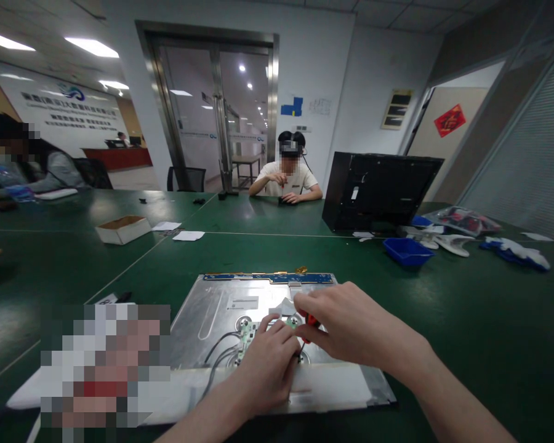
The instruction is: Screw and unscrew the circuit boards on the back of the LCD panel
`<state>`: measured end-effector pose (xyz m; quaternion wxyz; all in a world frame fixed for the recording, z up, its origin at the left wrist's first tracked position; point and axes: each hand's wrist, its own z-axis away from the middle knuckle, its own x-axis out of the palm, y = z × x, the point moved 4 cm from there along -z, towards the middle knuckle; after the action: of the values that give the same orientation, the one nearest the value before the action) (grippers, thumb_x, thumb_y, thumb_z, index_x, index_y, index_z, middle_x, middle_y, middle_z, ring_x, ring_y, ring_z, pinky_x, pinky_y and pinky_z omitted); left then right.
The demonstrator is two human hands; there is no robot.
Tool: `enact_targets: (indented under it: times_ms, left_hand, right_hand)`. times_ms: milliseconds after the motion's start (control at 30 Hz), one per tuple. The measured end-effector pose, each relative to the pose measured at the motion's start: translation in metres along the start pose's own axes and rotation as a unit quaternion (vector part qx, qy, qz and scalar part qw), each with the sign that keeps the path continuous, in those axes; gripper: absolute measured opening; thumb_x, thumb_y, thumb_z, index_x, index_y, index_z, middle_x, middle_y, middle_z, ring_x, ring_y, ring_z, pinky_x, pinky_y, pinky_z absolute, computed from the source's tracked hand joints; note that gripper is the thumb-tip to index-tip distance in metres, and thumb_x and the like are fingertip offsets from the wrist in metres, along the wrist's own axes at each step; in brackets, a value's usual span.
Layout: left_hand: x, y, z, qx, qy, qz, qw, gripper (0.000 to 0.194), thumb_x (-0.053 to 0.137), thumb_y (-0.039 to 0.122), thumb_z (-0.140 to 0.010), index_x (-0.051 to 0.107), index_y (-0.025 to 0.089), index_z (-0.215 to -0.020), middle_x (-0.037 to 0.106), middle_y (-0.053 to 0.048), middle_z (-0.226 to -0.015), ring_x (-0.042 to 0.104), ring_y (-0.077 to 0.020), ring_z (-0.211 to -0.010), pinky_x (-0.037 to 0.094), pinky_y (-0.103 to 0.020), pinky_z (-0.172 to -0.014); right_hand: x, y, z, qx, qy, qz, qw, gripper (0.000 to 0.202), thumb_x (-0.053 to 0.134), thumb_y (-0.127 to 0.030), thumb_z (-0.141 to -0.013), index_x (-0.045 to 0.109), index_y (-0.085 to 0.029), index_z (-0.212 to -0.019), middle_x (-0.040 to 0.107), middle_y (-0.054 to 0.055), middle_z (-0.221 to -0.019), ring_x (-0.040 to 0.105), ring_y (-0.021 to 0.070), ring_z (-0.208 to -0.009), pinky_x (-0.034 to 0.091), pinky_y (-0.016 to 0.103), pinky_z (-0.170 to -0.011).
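Note:
In front of me a flat metal display panel (191, 314) lies on the green table, a blue circuit strip (300, 279) along its far edge. My right hand (337, 320) is closed around the red-and-black handle of a screwdriver (311, 321), its shaft slanting down to the panel's middle. Beside it my left hand (270, 354) rests, fingers bent and slightly apart, over a small green circuit board (248, 332) and close to the shaft. Its fingertips are partly hidden, as is the screwdriver's tip. Grey cables (219, 357) run from the board's left side.
A pixelated patch (106, 363) covers something left of the panel. Farther off are an open white box (124, 231), a blue tray (407, 251), a black monitor (383, 187) and gloves (517, 251). One person (286, 175) sits opposite, another (32, 163) at the left.

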<state>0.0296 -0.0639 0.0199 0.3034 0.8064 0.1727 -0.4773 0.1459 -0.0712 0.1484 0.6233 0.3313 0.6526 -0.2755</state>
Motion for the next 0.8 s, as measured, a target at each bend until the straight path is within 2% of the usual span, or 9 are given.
enact_targets:
  times_ms: [167, 300, 467, 600, 700, 800]
  left_hand:
    - [0.0011, 0.0, -0.0004, 0.0, -0.009, -0.005, 1.0, 0.009, 0.052, 0.015, -0.08, 0.058, 0.021, -0.085, 0.06, -0.003, -0.089, 0.053, -0.0212, -0.092, 0.027, -0.043, -0.104]
    - [0.0001, 0.0002, -0.0005, 0.001, -0.011, -0.011, 1.0, 0.008, 0.052, 0.015, -0.079, 0.057, 0.02, -0.084, 0.06, -0.004, -0.09, 0.052, -0.0216, -0.092, 0.027, -0.043, -0.104]
    - [-0.0002, -0.0001, -0.0008, -0.004, -0.014, -0.006, 1.0, 0.01, 0.052, 0.015, -0.08, 0.058, 0.021, -0.085, 0.062, -0.004, -0.095, 0.053, -0.0217, -0.096, 0.025, -0.044, -0.105]
    - [0.0003, 0.0003, -0.0014, -0.004, -0.019, -0.01, 1.0, 0.013, 0.052, 0.015, -0.079, 0.059, 0.021, -0.088, 0.062, -0.004, -0.093, 0.053, -0.0215, -0.095, 0.025, -0.043, -0.105]
    - [-0.0001, 0.0008, -0.0018, -0.005, -0.021, -0.017, 1.0, 0.013, 0.052, 0.015, -0.079, 0.059, 0.021, -0.088, 0.061, -0.004, -0.092, 0.052, -0.0215, -0.095, 0.026, -0.043, -0.105]
    - [-0.0012, 0.0011, -0.0019, -0.004, -0.022, -0.02, 1.0, 0.013, 0.052, 0.015, -0.079, 0.059, 0.021, -0.088, 0.061, -0.004, -0.093, 0.052, -0.0215, -0.096, 0.026, -0.042, -0.105]
  right_hand:
    - [-0.0037, 0.0002, 0.0053, -0.035, -0.003, -0.03, 0.999, 0.01, 0.052, -0.022, -0.081, 0.051, -0.02, -0.09, 0.064, 0.003, -0.088, 0.056, 0.0163, -0.068, 0.029, 0.028, -0.053]
    - [-0.0027, 0.002, 0.0026, -0.025, 0.004, -0.026, 0.999, 0.008, 0.051, -0.022, -0.084, 0.051, -0.021, -0.092, 0.064, 0.002, -0.087, 0.057, 0.0158, -0.068, 0.028, 0.028, -0.052]
    - [0.0014, 0.0028, -0.0026, 0.009, 0.003, 0.009, 1.0, 0.009, 0.051, -0.03, -0.088, 0.052, -0.021, -0.085, 0.065, 0.0, -0.075, 0.058, 0.0165, -0.064, 0.022, 0.028, -0.05]
    - [-0.0013, 0.0002, 0.0006, -0.025, 0.016, -0.018, 0.999, 0.007, 0.053, -0.024, -0.083, 0.051, -0.02, -0.088, 0.065, 0.001, -0.086, 0.055, 0.0156, -0.067, 0.025, 0.028, -0.052]
    - [-0.0026, -0.0014, 0.0027, -0.053, 0.011, -0.04, 0.998, 0.013, 0.052, -0.019, -0.08, 0.05, -0.02, -0.092, 0.064, 0.002, -0.09, 0.054, 0.0146, -0.067, 0.027, 0.028, -0.053]
    - [-0.0012, -0.0004, 0.0003, -0.036, 0.015, -0.029, 0.999, 0.012, 0.051, -0.02, -0.082, 0.05, -0.02, -0.094, 0.065, 0.001, -0.089, 0.055, 0.0147, -0.067, 0.024, 0.028, -0.052]
